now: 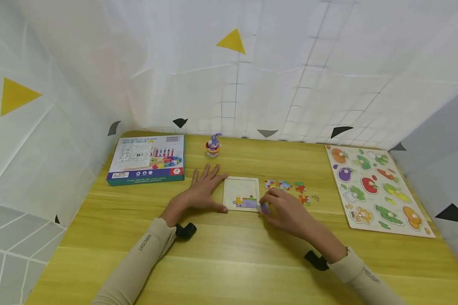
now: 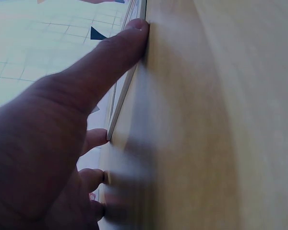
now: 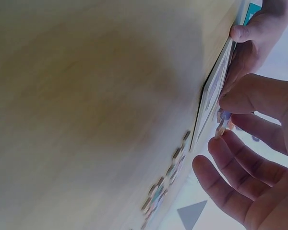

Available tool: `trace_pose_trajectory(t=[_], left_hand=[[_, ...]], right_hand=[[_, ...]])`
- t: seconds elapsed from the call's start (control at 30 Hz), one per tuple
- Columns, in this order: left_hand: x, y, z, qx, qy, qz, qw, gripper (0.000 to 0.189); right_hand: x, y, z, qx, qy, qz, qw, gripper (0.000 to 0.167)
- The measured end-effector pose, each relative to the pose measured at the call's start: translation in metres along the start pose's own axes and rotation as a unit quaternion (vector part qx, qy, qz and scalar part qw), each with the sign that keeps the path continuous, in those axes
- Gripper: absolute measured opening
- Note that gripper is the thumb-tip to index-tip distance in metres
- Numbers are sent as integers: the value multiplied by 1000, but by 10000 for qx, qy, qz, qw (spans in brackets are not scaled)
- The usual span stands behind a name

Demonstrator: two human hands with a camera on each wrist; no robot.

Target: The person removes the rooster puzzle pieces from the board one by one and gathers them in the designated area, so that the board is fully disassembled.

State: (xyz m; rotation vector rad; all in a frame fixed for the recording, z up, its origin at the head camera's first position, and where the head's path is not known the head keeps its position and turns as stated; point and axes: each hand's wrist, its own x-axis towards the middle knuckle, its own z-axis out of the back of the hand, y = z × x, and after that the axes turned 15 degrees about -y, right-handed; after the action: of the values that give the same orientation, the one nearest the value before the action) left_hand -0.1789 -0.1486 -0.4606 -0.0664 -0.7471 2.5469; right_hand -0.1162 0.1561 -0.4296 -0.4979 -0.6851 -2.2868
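Observation:
A small square wooden puzzle tray (image 1: 239, 186) lies on the table, a few joined purple, yellow and green pieces (image 1: 249, 203) along its bottom edge. My left hand (image 1: 201, 191) is spread flat at the tray's left side, with thumb and forefinger at its edge. By the right edge, my right hand (image 1: 286, 210) pinches a purple jigsaw piece (image 1: 265, 208) between thumb and fingertips. The right wrist view shows that jigsaw piece (image 3: 222, 125) held on edge, the other fingers loosely bent. Loose jigsaw pieces (image 1: 284, 185) lie just beyond this hand.
At the back left lies a boxed bead set (image 1: 149, 160). Behind the tray stands a purple rabbit figure (image 1: 213, 146). A vegetable peg board (image 1: 374, 186) lies on the right of the wooden table (image 1: 229, 262). White patterned sheeting (image 1: 198, 84) hangs behind.

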Motion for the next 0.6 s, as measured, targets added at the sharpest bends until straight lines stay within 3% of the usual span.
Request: trace_pose_trajectory(t=[0.6], left_hand=[[0,1,-1,53,33,28,10000,112]], right_hand=[[-15,-13,5,-62,6,-153,9999,29]])
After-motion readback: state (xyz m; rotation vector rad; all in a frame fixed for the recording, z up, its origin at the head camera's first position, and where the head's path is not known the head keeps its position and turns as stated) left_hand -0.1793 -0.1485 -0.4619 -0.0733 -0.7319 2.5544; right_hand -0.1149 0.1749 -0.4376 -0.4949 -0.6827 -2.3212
